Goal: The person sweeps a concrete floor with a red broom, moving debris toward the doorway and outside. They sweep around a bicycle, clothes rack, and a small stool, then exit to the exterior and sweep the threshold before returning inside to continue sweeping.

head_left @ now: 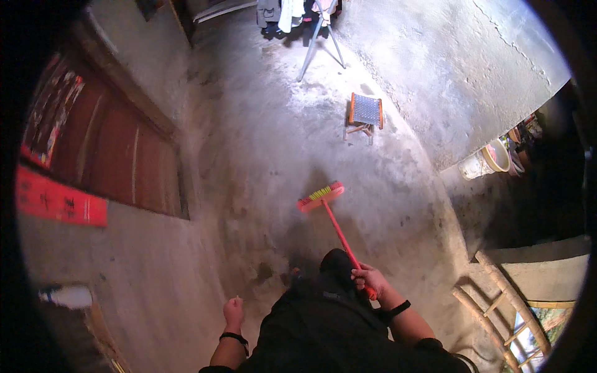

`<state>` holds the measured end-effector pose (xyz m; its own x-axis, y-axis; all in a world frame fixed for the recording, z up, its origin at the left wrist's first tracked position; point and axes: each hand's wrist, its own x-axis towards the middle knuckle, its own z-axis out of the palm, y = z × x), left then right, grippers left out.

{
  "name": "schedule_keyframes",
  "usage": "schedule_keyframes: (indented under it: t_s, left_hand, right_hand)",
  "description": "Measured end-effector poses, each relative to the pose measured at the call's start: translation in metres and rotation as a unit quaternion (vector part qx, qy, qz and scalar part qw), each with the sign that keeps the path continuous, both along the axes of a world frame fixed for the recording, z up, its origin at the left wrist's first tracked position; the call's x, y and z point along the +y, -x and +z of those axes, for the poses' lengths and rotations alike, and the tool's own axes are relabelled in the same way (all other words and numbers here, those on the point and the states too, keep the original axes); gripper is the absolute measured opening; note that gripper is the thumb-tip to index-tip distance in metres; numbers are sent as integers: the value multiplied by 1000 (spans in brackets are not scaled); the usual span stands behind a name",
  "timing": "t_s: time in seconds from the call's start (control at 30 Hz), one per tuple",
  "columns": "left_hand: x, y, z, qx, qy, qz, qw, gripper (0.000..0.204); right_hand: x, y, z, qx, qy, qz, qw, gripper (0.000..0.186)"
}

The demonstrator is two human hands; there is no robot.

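A red push broom handle (pixel 339 231) is gripped in my right hand (pixel 370 281) near its top end. The broom head (pixel 321 196), red with yellow and dark bristles, is out ahead of me over the concrete floor. My left hand (pixel 234 311) is apart from the broom at lower left, fingers curled closed; whether anything small is in them I cannot make out. My dark-clothed body and knee fill the lower middle.
Wooden door (pixel 109 143) at left, red paper strip (pixel 62 196) beside it. Folding stool (pixel 365 109) ahead, clothes rack (pixel 318 37) beyond. Right: rough wall (pixel 435 74), dark opening with white bucket (pixel 472 165), wooden ladder (pixel 497 304). Concrete floor (pixel 249 155) stretches between.
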<state>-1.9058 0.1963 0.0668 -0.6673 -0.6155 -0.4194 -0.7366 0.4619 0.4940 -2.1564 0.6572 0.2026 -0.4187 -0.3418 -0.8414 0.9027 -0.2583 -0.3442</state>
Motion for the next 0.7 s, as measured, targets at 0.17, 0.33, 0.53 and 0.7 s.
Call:
schedule_keyframes:
  t_s: [0.17,0.33,0.53,0.7]
  left_hand:
    - [-56,170,-12,101,-12,-3,995,34]
    - [-83,298,-34,26,5,31,999,35]
    - [-118,438,-40,-50,-23,74,996,32]
    - [-155,597,-30,-32,-101,132,986,31]
  right_hand:
    - [-40,135,-17,19,28,10,999,38]
    - [-73,308,-36,17,15,34,999,40]
    - [-97,493,-23,-32,85,-1,996,54]
    - [-133,621,-29,-35,81,-30,996,49]
